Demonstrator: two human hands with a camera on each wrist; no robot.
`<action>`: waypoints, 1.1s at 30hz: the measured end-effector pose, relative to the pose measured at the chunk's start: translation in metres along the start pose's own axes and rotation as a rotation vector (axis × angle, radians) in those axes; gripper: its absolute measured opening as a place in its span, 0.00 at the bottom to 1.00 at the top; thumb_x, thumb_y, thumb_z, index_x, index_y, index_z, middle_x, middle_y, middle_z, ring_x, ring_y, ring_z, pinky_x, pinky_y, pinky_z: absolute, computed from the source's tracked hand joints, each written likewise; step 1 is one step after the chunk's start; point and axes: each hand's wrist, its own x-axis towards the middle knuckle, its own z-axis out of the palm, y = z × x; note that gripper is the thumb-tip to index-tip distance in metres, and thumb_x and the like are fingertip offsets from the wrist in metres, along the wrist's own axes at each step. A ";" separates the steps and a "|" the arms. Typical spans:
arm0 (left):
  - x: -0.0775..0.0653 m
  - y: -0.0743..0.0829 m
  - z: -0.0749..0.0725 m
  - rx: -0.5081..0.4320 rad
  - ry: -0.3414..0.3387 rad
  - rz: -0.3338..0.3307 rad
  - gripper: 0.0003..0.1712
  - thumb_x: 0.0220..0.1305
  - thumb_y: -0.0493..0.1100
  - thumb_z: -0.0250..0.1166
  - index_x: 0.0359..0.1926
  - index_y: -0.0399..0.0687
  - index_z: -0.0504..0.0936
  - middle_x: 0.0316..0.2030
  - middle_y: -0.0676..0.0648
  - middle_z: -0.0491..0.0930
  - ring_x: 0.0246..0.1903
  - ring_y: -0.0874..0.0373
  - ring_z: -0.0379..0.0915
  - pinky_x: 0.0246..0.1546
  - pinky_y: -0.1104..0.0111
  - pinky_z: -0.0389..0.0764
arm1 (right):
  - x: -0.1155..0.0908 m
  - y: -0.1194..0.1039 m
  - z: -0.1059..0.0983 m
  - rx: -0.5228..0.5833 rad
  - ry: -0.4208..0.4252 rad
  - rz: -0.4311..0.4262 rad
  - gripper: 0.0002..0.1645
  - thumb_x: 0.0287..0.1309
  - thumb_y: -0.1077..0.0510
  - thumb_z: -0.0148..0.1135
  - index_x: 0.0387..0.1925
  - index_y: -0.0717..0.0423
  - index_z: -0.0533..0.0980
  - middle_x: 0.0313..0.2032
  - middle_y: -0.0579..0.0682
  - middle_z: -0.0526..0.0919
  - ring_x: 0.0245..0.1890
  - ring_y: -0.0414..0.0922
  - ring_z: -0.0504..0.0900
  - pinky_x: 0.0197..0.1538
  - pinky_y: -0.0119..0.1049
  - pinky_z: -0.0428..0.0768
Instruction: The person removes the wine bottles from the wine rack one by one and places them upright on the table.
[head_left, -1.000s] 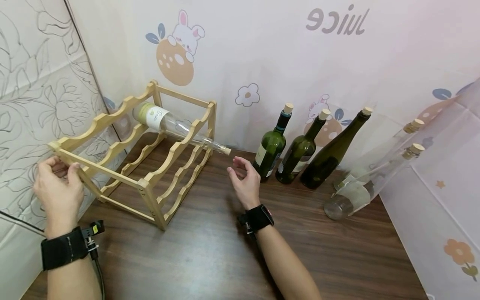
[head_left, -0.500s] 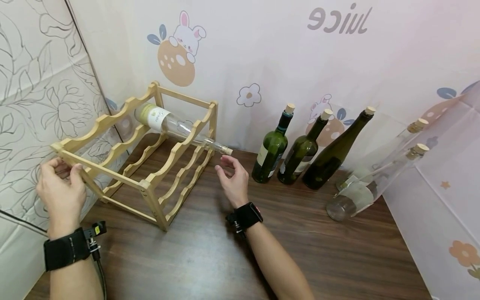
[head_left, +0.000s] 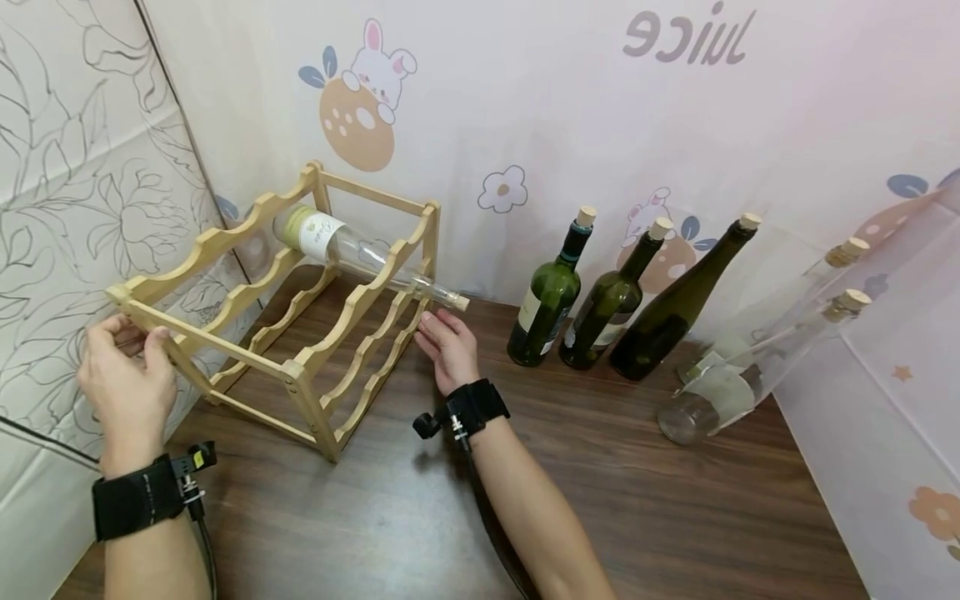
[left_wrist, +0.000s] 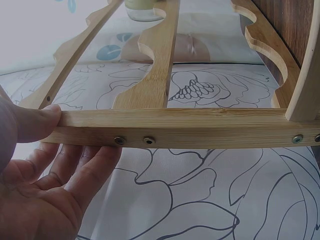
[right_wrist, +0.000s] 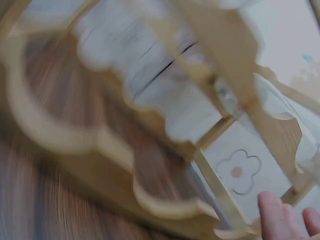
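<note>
A pale wooden wine rack point(head_left: 352, 317) with scalloped rails stands on the left of the table. My left hand point(head_left: 129, 383) pinches its near left post, thumb on one side and fingers on the other, as the left wrist view shows on the post point(left_wrist: 200, 129). Across the rack's upper rails at the far end lies a clear corked bottle point(head_left: 318, 235), its neck pointing right. Just below that neck is my right hand point(head_left: 452, 350), fingers loosely bent beside the rack's far right side. In the blurred right wrist view, its fingers point(right_wrist: 272, 215) appear next to the rack and hold nothing visible.
To the right stand corked green bottles: one with a blue-banded neck point(head_left: 546, 312), another point(head_left: 603, 317) and a tall slender one point(head_left: 660, 325). Clear corked bottles point(head_left: 723, 392) stand farther right. Patterned sheets point(head_left: 525, 108) border the wooden table point(head_left: 360, 525) at back and sides.
My right hand has moved left from near the green bottles to the rack's right side, below the bottle neck. My left hand keeps its grip on the rack.
</note>
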 end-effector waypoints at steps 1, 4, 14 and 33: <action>0.000 0.000 0.000 -0.001 0.003 0.005 0.23 0.75 0.45 0.63 0.64 0.38 0.76 0.42 0.76 0.65 0.37 0.90 0.62 0.44 0.89 0.66 | 0.004 -0.001 0.002 0.072 0.003 0.029 0.31 0.70 0.66 0.64 0.70 0.66 0.67 0.52 0.55 0.80 0.51 0.46 0.84 0.74 0.50 0.77; 0.000 0.000 0.001 -0.003 0.002 0.014 0.23 0.75 0.45 0.63 0.64 0.37 0.76 0.42 0.76 0.64 0.37 0.90 0.62 0.43 0.89 0.66 | 0.014 -0.003 0.008 0.248 0.029 0.070 0.20 0.71 0.66 0.63 0.61 0.60 0.71 0.48 0.52 0.81 0.55 0.48 0.82 0.77 0.49 0.73; 0.000 0.001 0.001 -0.002 0.002 0.013 0.23 0.76 0.44 0.62 0.64 0.36 0.76 0.41 0.76 0.64 0.37 0.90 0.62 0.41 0.89 0.65 | 0.033 -0.011 0.020 0.491 0.070 0.038 0.24 0.71 0.71 0.60 0.64 0.55 0.70 0.51 0.53 0.77 0.54 0.45 0.79 0.75 0.42 0.76; -0.001 0.001 0.000 0.010 0.001 0.014 0.23 0.76 0.44 0.62 0.64 0.37 0.76 0.42 0.74 0.65 0.37 0.89 0.61 0.43 0.87 0.65 | 0.042 -0.016 0.016 0.482 0.107 -0.018 0.09 0.69 0.72 0.61 0.46 0.59 0.74 0.41 0.53 0.81 0.35 0.43 0.89 0.49 0.32 0.89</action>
